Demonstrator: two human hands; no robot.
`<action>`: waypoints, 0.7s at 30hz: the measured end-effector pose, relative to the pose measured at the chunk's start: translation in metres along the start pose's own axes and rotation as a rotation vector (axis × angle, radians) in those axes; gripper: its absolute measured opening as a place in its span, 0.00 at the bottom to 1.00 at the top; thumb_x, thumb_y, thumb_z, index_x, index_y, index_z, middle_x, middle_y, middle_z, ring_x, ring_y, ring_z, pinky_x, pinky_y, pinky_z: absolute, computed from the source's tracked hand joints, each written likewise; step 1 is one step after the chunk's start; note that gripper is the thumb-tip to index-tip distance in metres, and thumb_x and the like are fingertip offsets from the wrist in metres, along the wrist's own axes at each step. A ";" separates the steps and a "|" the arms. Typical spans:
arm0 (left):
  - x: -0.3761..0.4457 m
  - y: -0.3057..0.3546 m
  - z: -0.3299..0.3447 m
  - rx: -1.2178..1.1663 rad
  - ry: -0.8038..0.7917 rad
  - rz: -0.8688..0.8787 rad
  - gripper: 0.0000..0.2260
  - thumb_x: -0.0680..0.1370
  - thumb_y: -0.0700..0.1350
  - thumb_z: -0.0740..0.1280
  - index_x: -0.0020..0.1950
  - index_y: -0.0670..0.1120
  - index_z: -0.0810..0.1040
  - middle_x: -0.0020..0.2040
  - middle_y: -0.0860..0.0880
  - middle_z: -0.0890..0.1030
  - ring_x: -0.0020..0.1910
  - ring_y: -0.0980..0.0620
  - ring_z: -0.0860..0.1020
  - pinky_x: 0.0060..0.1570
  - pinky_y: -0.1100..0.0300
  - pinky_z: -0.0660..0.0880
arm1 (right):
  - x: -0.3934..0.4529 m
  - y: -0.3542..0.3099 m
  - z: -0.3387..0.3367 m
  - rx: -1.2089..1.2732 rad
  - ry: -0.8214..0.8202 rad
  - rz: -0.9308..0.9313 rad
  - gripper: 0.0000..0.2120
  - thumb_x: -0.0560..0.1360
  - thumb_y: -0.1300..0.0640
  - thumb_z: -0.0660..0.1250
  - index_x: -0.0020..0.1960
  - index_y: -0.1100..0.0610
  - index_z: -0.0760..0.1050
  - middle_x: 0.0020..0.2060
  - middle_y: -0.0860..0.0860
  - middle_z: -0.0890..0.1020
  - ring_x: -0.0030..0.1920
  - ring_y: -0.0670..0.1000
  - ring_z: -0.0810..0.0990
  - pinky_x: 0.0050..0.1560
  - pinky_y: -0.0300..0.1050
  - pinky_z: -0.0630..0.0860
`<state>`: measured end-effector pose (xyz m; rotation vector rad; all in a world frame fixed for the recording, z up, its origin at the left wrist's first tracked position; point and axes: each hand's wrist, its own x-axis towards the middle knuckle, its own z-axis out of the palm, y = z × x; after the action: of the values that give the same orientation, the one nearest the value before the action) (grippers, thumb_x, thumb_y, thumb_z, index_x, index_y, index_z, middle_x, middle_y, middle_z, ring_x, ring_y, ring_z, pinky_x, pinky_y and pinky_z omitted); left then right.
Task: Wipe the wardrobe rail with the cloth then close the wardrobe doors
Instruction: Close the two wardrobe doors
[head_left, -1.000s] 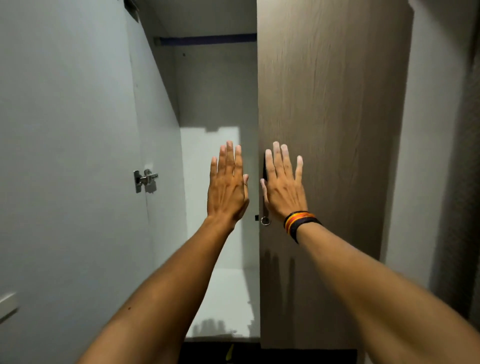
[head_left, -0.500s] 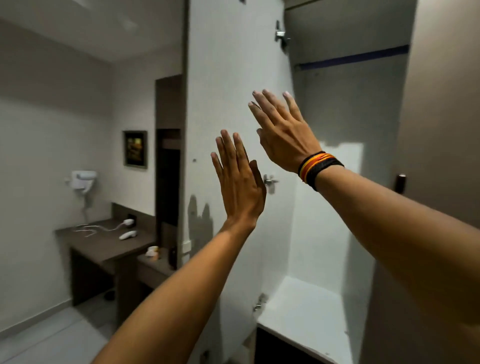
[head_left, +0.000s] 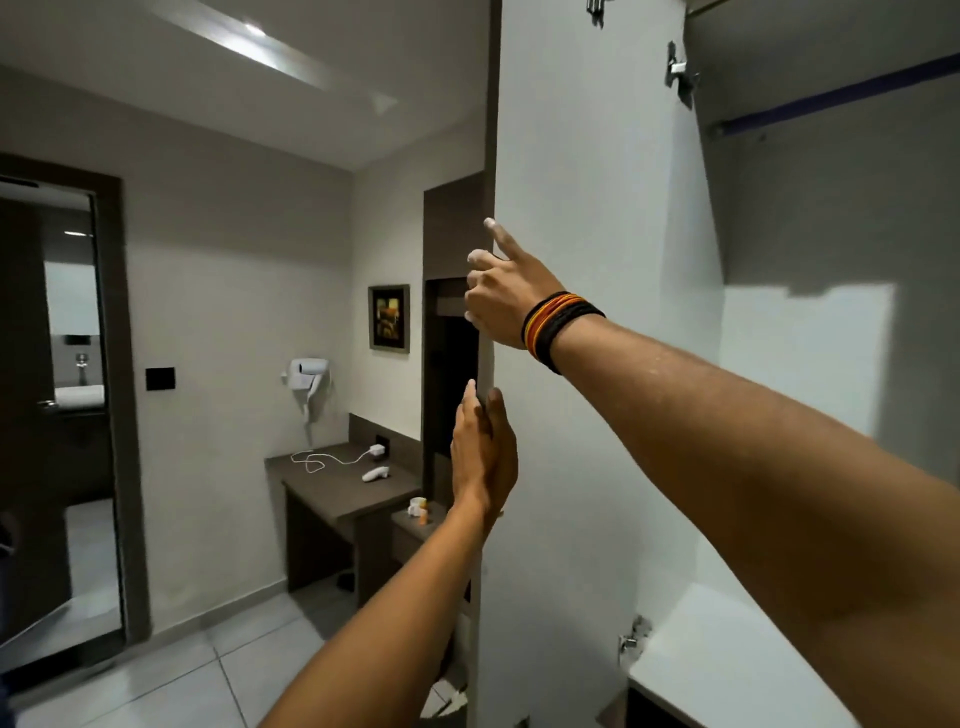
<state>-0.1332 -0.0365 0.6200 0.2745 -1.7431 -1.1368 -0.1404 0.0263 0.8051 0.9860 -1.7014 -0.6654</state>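
Observation:
The left wardrobe door (head_left: 587, 467) stands open, its white inner face turned to me. My right hand (head_left: 506, 296), with a striped band on the wrist, curls its fingers around the door's free edge, the index finger lying on the white face. Lower on the same edge my left hand (head_left: 483, 452) straddles it, fingers behind and thumb in front. The dark blue rail (head_left: 831, 98) runs across the top of the wardrobe interior at the upper right. No cloth is in view, and the right door is out of frame.
Metal hinges (head_left: 680, 73) (head_left: 634, 636) sit on the door's inner side. A white shelf (head_left: 727, 670) forms the wardrobe floor. To the left are a dark desk (head_left: 343, 493) with a cable, a wall hair dryer (head_left: 309, 374), a framed picture (head_left: 388, 317) and a doorway (head_left: 62, 415).
My view swung left from the right door to the left door. Both hands left the right door's front and moved to the left door's free edge, where they now curl around it.

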 end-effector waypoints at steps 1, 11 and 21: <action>-0.001 0.002 0.001 -0.043 0.028 -0.020 0.32 0.83 0.65 0.47 0.81 0.48 0.63 0.78 0.45 0.69 0.76 0.46 0.68 0.72 0.48 0.66 | -0.002 0.001 0.002 0.004 0.024 -0.003 0.16 0.85 0.53 0.57 0.56 0.57 0.83 0.55 0.52 0.84 0.69 0.55 0.73 0.80 0.66 0.44; -0.029 0.031 0.030 -0.173 0.235 0.036 0.19 0.87 0.51 0.53 0.40 0.46 0.71 0.35 0.51 0.73 0.36 0.55 0.73 0.40 0.60 0.68 | -0.072 0.041 0.022 0.006 0.260 -0.065 0.20 0.84 0.50 0.54 0.55 0.55 0.83 0.58 0.55 0.84 0.74 0.59 0.71 0.78 0.70 0.52; -0.099 0.091 0.120 -0.347 0.136 0.111 0.16 0.85 0.49 0.58 0.41 0.46 0.75 0.32 0.54 0.75 0.31 0.58 0.74 0.32 0.65 0.69 | -0.198 0.117 0.049 -0.059 0.455 0.019 0.19 0.83 0.54 0.52 0.48 0.58 0.81 0.50 0.55 0.84 0.70 0.58 0.76 0.75 0.68 0.62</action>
<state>-0.1566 0.1423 0.6235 0.0408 -1.3967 -1.2833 -0.1918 0.2550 0.7859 0.9903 -1.2821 -0.4343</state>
